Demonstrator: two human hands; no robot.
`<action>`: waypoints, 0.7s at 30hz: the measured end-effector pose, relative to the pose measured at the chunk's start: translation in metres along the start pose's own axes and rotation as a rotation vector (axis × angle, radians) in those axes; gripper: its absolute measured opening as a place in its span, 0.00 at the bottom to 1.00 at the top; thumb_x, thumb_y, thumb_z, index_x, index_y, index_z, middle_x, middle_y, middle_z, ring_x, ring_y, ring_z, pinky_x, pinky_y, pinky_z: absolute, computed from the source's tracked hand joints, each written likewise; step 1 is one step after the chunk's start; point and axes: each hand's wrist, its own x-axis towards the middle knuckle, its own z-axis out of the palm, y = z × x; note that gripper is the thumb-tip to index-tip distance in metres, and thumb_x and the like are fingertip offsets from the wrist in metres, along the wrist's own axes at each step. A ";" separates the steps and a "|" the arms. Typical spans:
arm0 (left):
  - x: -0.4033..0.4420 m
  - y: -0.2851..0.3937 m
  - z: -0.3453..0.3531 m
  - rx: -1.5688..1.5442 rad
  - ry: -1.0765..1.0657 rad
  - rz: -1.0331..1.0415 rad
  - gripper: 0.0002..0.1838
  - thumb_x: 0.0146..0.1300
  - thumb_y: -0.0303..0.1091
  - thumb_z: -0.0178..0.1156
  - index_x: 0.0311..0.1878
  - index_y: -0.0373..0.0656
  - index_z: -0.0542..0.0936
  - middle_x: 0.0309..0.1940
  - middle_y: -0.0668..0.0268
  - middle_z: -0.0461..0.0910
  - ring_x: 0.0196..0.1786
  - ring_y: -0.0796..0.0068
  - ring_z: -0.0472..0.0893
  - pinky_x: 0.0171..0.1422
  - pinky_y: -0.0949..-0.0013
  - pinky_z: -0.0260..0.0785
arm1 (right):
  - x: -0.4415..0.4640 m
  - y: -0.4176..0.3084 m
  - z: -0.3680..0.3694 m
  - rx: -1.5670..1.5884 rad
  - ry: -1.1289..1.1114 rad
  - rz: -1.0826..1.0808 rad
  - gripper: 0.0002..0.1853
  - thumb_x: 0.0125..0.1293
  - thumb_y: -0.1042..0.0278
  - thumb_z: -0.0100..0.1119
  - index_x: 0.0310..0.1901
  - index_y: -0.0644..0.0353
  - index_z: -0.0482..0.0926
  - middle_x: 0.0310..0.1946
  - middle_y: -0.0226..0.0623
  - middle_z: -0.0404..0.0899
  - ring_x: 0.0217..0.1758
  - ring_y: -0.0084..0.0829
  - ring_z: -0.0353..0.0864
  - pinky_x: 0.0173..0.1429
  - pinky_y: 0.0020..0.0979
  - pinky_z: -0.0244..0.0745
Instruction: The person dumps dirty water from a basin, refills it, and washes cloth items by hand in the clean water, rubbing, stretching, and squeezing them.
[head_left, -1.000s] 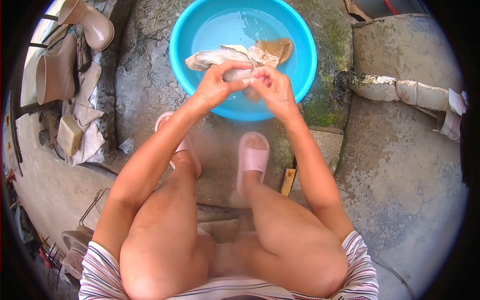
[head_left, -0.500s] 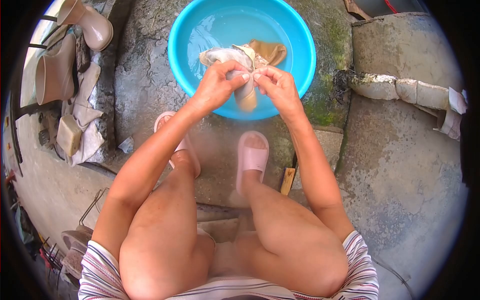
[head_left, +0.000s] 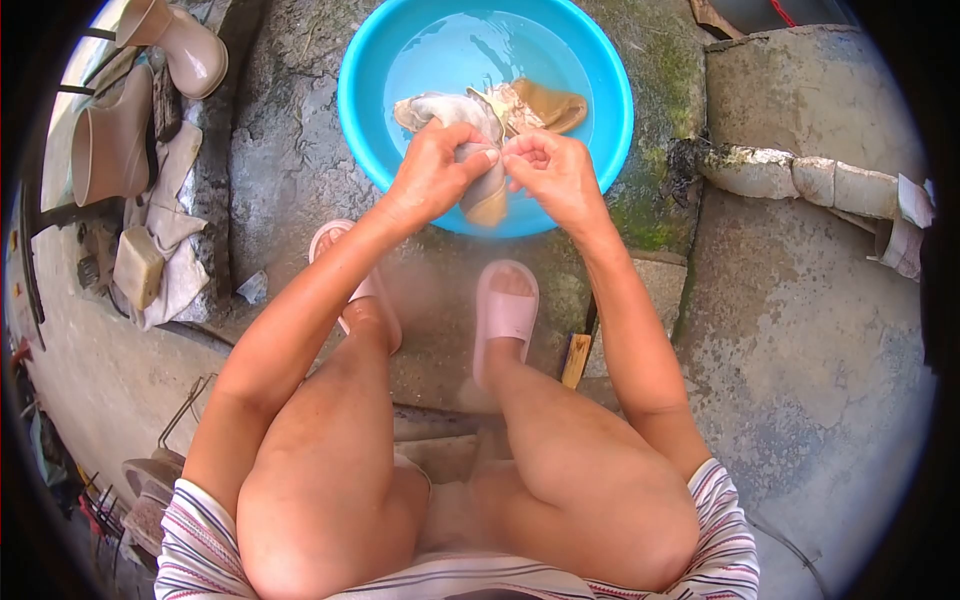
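A round blue basin (head_left: 357, 150) holds water. Over its near side, my left hand (head_left: 445, 165) pinches a wet greyish cloth (head_left: 440, 105), thumb and fingers pressed together. Close beside it, my right hand (head_left: 548, 172) pinches the same cloth, and the fingertips of both hands nearly touch. Below the fingers a grey and tan end of the cloth hangs down near the basin's rim. Beyond my hands, a brown piece of fabric (head_left: 555, 105) lies in the water, with a pale patterned part next to it. Whether these pieces are joined cannot be told.
Beige boots (head_left: 112, 150) stand at the left, near a bar of soap (head_left: 138, 268) on a rag (head_left: 180, 290). A whitish pipe (head_left: 790, 182) runs along the right. Pink slippers (head_left: 508, 316) are on my feet, with a small wooden piece (head_left: 576, 361) nearby.
The grey and tan end of the cloth now hangs below my hands. The greyish part in the basin has bunched up. My right hand has shifted slightly, and both hands keep their pinch.
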 end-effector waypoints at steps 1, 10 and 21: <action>0.000 0.000 0.000 0.000 0.000 0.000 0.09 0.54 0.32 0.59 0.31 0.35 0.77 0.25 0.65 0.76 0.30 0.82 0.73 0.35 0.74 0.67 | 0.000 -0.001 0.001 -0.013 0.009 -0.002 0.06 0.50 0.73 0.56 0.27 0.67 0.76 0.20 0.34 0.76 0.21 0.20 0.75 0.28 0.22 0.71; -0.002 0.001 0.002 -0.085 -0.041 -0.043 0.12 0.50 0.36 0.60 0.33 0.36 0.77 0.32 0.54 0.72 0.36 0.63 0.73 0.41 0.65 0.65 | 0.003 0.012 -0.004 0.058 0.010 0.058 0.05 0.51 0.72 0.54 0.27 0.65 0.75 0.21 0.31 0.76 0.21 0.19 0.72 0.27 0.21 0.68; -0.001 0.006 0.000 -0.294 -0.084 -0.114 0.06 0.55 0.26 0.56 0.35 0.36 0.77 0.29 0.68 0.76 0.34 0.81 0.72 0.41 0.75 0.65 | 0.003 0.016 -0.036 0.208 0.055 0.157 0.09 0.56 0.64 0.50 0.25 0.61 0.73 0.22 0.29 0.74 0.22 0.17 0.66 0.27 0.20 0.61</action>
